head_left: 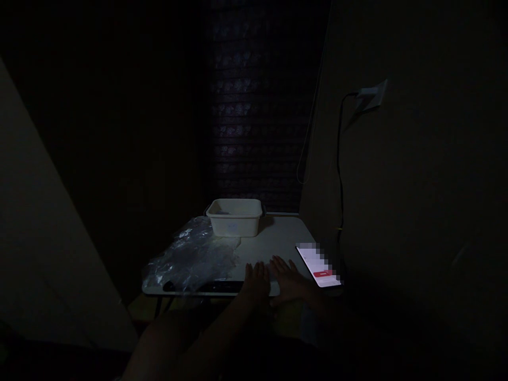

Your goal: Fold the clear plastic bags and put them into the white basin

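Note:
In dim light, my left hand (256, 279) lies palm down near the front edge of a small white table (280, 230), fingers stretched out. Close beside it rests my right hand (286, 276), also flat, with its fingers spread. Neither hand holds anything. Crumpled clear plastic (194, 256) covers the table's left part. Behind it stands a white plastic tub (235, 225) with dark handles and a small pale label; its contents are hard to make out. To the right of my right hand, a phone or tablet (317, 267) lies with its screen lit.
A dark flat object (218, 287) lies along the front edge, partly under the plastic. At the right wall, a white plug (367, 94) has a black cord (338, 153) hanging down. A dark patterned blind (238, 111) covers the back, with a looped pull cord (302, 180).

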`<state>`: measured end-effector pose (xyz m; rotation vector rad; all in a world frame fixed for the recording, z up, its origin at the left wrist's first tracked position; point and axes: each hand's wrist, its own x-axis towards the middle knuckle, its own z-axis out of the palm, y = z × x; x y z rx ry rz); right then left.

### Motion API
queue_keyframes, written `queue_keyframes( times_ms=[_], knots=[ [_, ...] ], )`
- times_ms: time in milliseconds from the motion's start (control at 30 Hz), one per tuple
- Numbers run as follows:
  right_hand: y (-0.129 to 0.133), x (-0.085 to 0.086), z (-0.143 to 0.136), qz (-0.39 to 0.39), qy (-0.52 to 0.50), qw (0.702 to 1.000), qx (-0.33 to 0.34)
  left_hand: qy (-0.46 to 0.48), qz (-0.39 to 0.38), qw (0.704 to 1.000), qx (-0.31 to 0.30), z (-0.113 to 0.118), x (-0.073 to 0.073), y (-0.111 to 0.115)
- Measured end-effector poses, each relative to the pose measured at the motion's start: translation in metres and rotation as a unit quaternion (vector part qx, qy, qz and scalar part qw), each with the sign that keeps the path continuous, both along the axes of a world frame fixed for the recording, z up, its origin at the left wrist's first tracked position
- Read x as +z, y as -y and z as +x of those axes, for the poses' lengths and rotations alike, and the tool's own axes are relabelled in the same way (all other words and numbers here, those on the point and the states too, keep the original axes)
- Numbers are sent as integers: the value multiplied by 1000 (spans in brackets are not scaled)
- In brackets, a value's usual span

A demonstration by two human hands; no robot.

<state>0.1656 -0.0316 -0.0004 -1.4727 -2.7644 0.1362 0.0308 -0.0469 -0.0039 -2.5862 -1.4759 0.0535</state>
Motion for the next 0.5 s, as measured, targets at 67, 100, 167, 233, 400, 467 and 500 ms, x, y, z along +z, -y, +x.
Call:
queue_keyframes(
  times_ms=[67, 100, 167, 233, 400, 467, 500],
  knots=[
    [0, -2, -1, 14, 10, 1000, 24, 2, 23, 1000, 0, 2, -4, 2],
    [0, -2, -2, 24, 15, 999, 37, 3, 36, 999, 1, 3, -6, 2],
    [1, -2, -4, 45, 23, 997, 50, 4, 63, 998, 2, 4, -9, 1],
    [3, -2, -7, 64, 25, 996, 51, 4, 85, 996, 11, 4, -10, -1],
    [7, -5, -11, 70, 19, 997, 24, 1, 84, 996, 19, 4, -9, -4],
    [8, -7, -11, 66, 14, 998, 15, 3, 64, 998, 19, 4, -7, -3],
    [8, -8, -12, 64, 11, 998, 13, 3, 54, 998, 20, 4, -7, -3]
  ],
)
